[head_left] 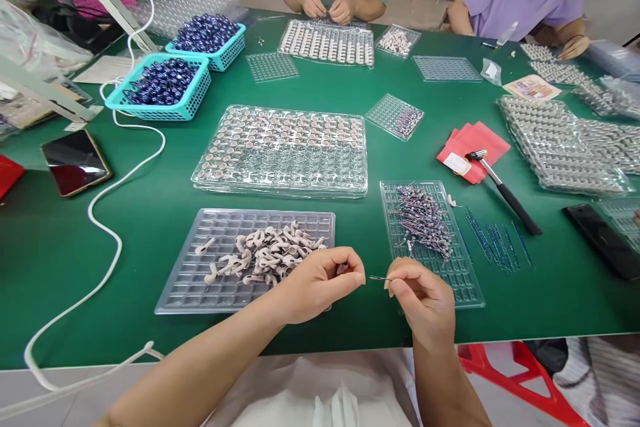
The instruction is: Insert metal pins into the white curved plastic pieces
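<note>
My left hand (325, 283) is closed in a pinch at the right edge of a clear tray (183, 280) bearing a pile of white earbud shells (270, 250). What it holds is mostly hidden by the fingers; only a dark spot shows. Between the fingertips of my right hand (423, 297) is a thin dark wire (380, 278), its free end pointing at my left hand across a small gap. Just beyond my right hand, a second clear tray (465, 283) carries a tangled heap of small wired parts (425, 220).
A large tray of earbud shells (285, 173) lies ahead. Blue baskets (193, 103) of dark coils stand left, near a phone (77, 163) and a white cable (120, 240). To the right are a hammer (505, 193), red envelopes (470, 140) and blue strips (495, 247). Two people sit opposite.
</note>
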`<act>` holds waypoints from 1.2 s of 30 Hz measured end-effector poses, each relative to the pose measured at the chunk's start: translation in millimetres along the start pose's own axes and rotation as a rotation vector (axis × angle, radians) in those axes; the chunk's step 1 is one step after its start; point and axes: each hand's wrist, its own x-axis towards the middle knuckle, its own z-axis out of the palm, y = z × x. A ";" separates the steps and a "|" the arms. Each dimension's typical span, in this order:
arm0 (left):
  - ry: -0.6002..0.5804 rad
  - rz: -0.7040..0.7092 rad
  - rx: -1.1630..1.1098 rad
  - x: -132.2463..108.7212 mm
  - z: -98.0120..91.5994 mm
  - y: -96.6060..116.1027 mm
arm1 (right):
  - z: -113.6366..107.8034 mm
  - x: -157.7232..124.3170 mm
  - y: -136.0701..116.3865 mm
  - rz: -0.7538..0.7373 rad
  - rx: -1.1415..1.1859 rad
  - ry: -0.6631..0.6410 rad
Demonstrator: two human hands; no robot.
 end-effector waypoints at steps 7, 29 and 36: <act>-0.042 -0.042 -0.172 2.8 -1.1 -6.2 | 0.7 -0.4 5.4 0.021 0.000 0.104; 0.306 0.488 0.482 11.5 9.6 -29.3 | 6.8 -1.5 5.4 -0.059 -0.275 0.061; 0.303 0.547 0.535 12.4 9.4 -29.6 | 6.7 -0.7 4.1 -0.082 -0.346 0.051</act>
